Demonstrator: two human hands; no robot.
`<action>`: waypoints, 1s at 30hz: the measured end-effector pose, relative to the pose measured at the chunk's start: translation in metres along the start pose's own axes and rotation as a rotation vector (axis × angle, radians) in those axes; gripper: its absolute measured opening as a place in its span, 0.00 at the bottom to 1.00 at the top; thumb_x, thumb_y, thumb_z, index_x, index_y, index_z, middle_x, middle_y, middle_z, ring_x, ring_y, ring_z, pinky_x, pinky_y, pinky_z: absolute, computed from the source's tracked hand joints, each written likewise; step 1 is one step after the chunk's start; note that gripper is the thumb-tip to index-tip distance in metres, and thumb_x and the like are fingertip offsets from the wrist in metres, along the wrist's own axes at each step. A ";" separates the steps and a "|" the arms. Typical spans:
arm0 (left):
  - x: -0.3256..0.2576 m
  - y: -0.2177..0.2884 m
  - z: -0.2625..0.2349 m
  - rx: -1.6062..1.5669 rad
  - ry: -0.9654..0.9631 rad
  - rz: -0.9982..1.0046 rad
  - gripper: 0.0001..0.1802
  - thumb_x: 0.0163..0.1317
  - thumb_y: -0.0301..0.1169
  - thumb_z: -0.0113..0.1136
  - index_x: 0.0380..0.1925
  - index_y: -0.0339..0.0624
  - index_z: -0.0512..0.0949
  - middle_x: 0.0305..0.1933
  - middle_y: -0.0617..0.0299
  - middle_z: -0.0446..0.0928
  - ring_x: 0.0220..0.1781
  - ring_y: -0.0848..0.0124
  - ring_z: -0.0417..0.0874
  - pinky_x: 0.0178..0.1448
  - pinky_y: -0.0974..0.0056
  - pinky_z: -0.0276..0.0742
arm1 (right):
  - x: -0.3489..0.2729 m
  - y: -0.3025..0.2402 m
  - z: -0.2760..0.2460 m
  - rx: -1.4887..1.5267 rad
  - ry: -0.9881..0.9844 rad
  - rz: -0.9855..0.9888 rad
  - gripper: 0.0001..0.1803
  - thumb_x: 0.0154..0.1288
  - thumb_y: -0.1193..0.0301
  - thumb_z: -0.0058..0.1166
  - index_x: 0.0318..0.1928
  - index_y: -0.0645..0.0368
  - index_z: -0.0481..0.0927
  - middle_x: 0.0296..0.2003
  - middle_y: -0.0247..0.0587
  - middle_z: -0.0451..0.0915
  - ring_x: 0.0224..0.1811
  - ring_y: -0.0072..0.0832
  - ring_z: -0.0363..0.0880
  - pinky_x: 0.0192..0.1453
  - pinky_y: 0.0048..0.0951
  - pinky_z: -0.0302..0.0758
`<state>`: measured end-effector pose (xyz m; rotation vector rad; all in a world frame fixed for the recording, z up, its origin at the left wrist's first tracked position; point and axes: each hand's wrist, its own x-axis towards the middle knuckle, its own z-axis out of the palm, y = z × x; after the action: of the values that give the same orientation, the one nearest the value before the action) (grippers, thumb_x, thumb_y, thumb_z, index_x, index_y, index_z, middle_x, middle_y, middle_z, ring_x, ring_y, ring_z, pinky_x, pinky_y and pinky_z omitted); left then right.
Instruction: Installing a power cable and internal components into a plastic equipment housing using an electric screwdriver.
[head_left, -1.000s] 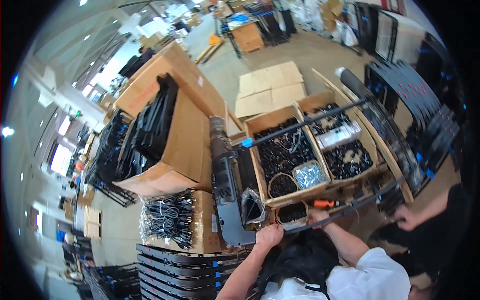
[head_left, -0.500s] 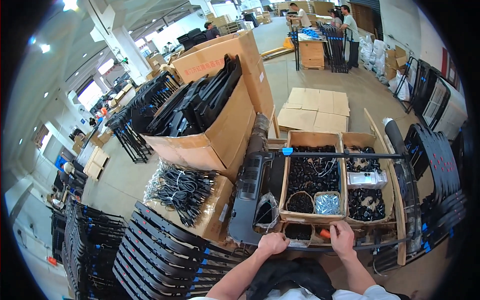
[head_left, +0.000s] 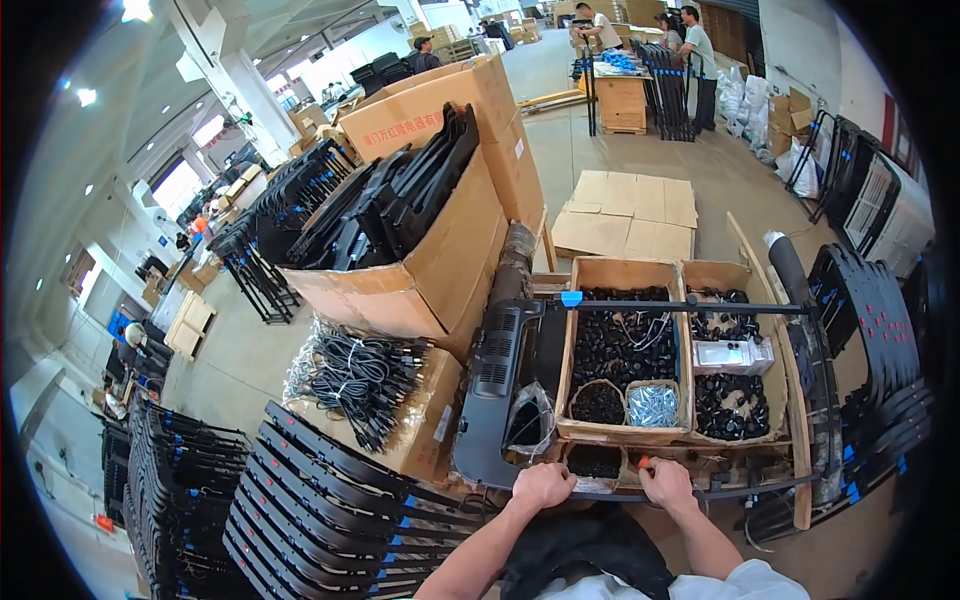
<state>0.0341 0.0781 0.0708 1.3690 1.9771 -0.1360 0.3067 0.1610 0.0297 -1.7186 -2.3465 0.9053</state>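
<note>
A black tubular frame [head_left: 745, 309] with a black plastic housing [head_left: 497, 350] on its left side lies across the boxes before me. My left hand [head_left: 543, 486] is closed over its near bar, beside the housing's lower corner. Just right of the small bin of black parts [head_left: 594, 462], my right hand [head_left: 667, 484] has its fingers curled at a small orange thing [head_left: 645, 462], mostly hidden under them. A cardboard tray of black knobs [head_left: 625, 350] holds a small box of silver screws [head_left: 653, 407].
Bundled black cables [head_left: 365, 385] lie on a carton at left, behind stacked black frames [head_left: 320, 510]. A large carton [head_left: 455, 240] holds black plastic parts. More frames [head_left: 870, 340] stand at right. Flattened cardboard [head_left: 628, 215] lies ahead; several people work farther off.
My right hand has shifted left along the near bar onto the orange thing, covering most of it. The left hand stays on the bar. The view has shifted slightly.
</note>
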 end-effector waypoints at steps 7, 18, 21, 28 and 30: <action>0.000 -0.002 0.005 -0.008 0.067 -0.017 0.27 0.71 0.55 0.49 0.53 0.50 0.87 0.54 0.46 0.87 0.58 0.47 0.87 0.66 0.47 0.81 | 0.016 0.016 0.010 0.018 -0.107 0.005 0.19 0.65 0.57 0.57 0.47 0.54 0.91 0.41 0.62 0.88 0.48 0.55 0.87 0.59 0.50 0.81; -0.004 -0.013 0.007 -0.115 0.154 0.038 0.25 0.64 0.46 0.54 0.40 0.36 0.90 0.46 0.42 0.88 0.52 0.47 0.90 0.59 0.47 0.84 | 0.255 -0.017 -0.082 0.305 0.179 -0.482 0.12 0.75 0.68 0.56 0.50 0.62 0.87 0.40 0.44 0.89 0.43 0.26 0.85 0.52 0.31 0.79; -0.004 -0.015 0.014 -0.144 0.207 0.017 0.24 0.63 0.46 0.54 0.39 0.37 0.90 0.44 0.44 0.89 0.50 0.48 0.90 0.58 0.48 0.85 | 0.325 -0.032 -0.100 0.226 0.270 -0.567 0.17 0.77 0.67 0.56 0.59 0.66 0.81 0.49 0.48 0.86 0.49 0.36 0.86 0.58 0.36 0.80; -0.009 -0.018 0.021 -0.154 0.228 0.019 0.25 0.67 0.48 0.53 0.39 0.37 0.88 0.41 0.44 0.89 0.48 0.47 0.90 0.56 0.46 0.85 | 0.383 -0.066 -0.068 -0.377 0.205 -0.414 0.28 0.79 0.50 0.48 0.58 0.63 0.81 0.51 0.61 0.84 0.54 0.60 0.83 0.61 0.55 0.76; -0.010 -0.018 0.021 -0.163 0.236 0.023 0.25 0.67 0.48 0.53 0.39 0.37 0.88 0.41 0.44 0.89 0.48 0.47 0.90 0.56 0.46 0.84 | 0.380 -0.057 -0.043 -0.439 0.258 -0.433 0.28 0.79 0.48 0.48 0.55 0.63 0.80 0.50 0.60 0.83 0.54 0.59 0.82 0.60 0.57 0.75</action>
<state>0.0305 0.0528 0.0562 1.3509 2.1111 0.2024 0.1397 0.5077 -0.0051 -1.2431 -2.6990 0.0995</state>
